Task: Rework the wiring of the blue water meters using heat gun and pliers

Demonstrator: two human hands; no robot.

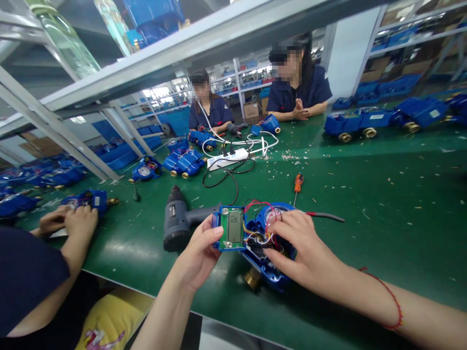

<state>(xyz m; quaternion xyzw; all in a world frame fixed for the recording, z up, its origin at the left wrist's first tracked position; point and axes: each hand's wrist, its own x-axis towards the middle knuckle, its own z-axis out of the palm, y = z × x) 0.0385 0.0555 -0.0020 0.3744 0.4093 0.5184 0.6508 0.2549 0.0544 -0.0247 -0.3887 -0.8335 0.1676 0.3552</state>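
Note:
My left hand (200, 253) is closed around a small blue-framed circuit board with an LCD display (234, 228), its screen facing up. Red, yellow, black and white wires (260, 238) run from the board into an open blue water meter housing (270, 272) with a brass fitting (252, 278). My right hand (302, 248) reaches over the housing, thumb and fingers bent around the wires; the fingertips are partly hidden among them. Just left of the board lies a grey heat gun (177, 218). Behind the housing lies a screwdriver with an orange handle (298, 183).
A co-worker's hands (80, 221) handle another blue meter at left. Two people sit across the green table (365, 194). A white power strip (228, 159) with tangled cables lies mid-table. Blue meters (375, 119) line the far right. A metal shelf (175, 46) slants overhead.

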